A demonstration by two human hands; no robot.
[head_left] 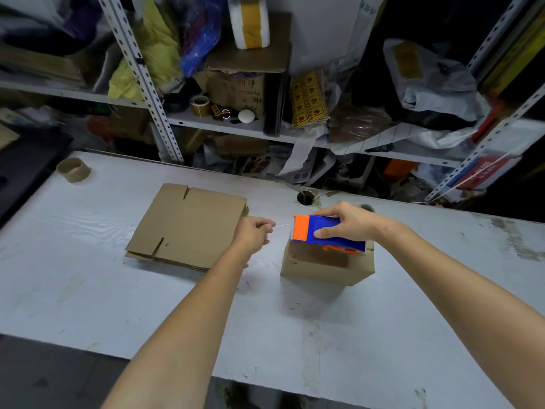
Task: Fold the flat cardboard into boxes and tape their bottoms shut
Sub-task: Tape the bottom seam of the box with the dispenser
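Observation:
A small folded cardboard box [323,268] stands on the white table [88,276], right of centre. On top of it lies a blue and orange tape dispenser [327,233], which my right hand [346,221] grips from above. My left hand [255,233] is just left of the dispenser, its fingers pinching the end of a thin clear strip of tape [283,225] that stretches to the dispenser's orange front. A stack of flat cardboard [188,225] lies on the table behind and to the left of my left hand.
An empty cardboard tape core [73,169] stands at the table's far left corner. A round cable hole [305,198] sits near the far edge. Metal shelves [227,125] crammed with bags, boxes and tape rolls rise behind the table.

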